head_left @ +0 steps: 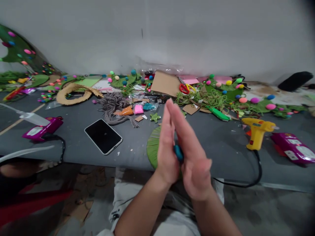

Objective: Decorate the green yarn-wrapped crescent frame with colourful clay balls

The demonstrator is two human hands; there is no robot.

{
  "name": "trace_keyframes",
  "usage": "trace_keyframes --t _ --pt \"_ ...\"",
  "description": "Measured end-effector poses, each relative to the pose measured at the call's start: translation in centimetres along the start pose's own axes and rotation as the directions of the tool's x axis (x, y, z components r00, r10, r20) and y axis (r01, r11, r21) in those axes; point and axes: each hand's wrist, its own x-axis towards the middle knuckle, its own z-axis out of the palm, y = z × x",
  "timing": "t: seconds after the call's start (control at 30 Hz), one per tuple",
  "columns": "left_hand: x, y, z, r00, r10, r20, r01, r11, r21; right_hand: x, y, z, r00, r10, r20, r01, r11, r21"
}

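Observation:
My left hand (167,149) and my right hand (193,157) are pressed palm to palm, fingers straight and pointing away from me. Between the palms sits a small dark-blue lump of modelling clay (178,153), mostly hidden by the hands. Behind my left hand, partly covered, a disc wrapped in green yarn (153,147) lies at the table's front edge. A little beyond the fingertips is a small green star shape (155,117). Packets of orange (125,111), pink (138,109) and teal (149,106) material lie near it.
A phone (103,136) lies left on the grey table (137,144). At right are a yellow glue gun (257,131) with a cord and a purple device (294,147); another purple device (43,128) is at left. Grey yarn (115,106), scissors (186,88) and pompom-covered green pieces line the back.

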Motion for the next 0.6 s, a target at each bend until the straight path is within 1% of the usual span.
trace_keyframes --t 0.07,0.1,0.17,0.23,0.27,0.33,0.4,0.47,0.53,0.6 --pt "-0.5 -0.3 0.4 0.998 -0.012 0.062 0.011 1.0 0.016 0.9 0.6 -0.6 0.996 0.008 -0.084 -0.007 1.0 0.007" --pt "-0.6 -0.3 0.5 0.998 -0.02 0.06 0.022 0.999 -0.026 1.2 1.3 -0.8 0.996 0.005 -0.094 -0.005 1.0 0.007" --pt "-0.5 0.1 0.3 1.0 -0.029 0.007 0.03 0.988 -0.153 1.1 2.7 -0.7 0.998 0.013 -0.059 -0.014 1.0 -0.018" --pt "0.0 0.3 -0.2 0.998 -0.032 -0.058 0.02 0.979 -0.201 0.4 3.5 -0.3 1.0 -0.01 0.023 0.01 1.0 -0.023" --pt "0.2 0.3 -0.4 0.996 -0.035 -0.083 0.018 0.981 -0.194 0.0 3.5 0.0 0.997 -0.039 0.06 0.04 0.999 -0.008" --pt "0.5 0.0 -0.5 0.993 -0.057 -0.102 0.039 0.985 -0.17 -0.4 3.0 0.3 0.995 -0.073 0.061 0.07 0.996 0.058" --pt "0.3 -0.3 -0.3 0.995 -0.081 -0.063 0.07 0.984 -0.162 -0.1 2.6 0.2 0.999 -0.04 0.003 0.04 0.991 0.131" --pt "-0.1 -0.4 0.0 0.996 -0.085 -0.007 0.082 0.979 -0.185 0.3 2.7 -0.1 0.999 0.022 -0.046 -0.014 0.985 0.171" --pt "-0.3 -0.2 0.2 0.998 -0.067 0.002 0.066 0.976 -0.208 0.5 3.2 -0.4 0.997 0.055 -0.046 -0.047 0.986 0.16" --pt "-0.2 -0.1 0.1 0.998 -0.052 -0.034 0.044 0.981 -0.187 0.3 3.5 -0.5 0.998 0.065 -0.003 -0.064 0.989 0.135"
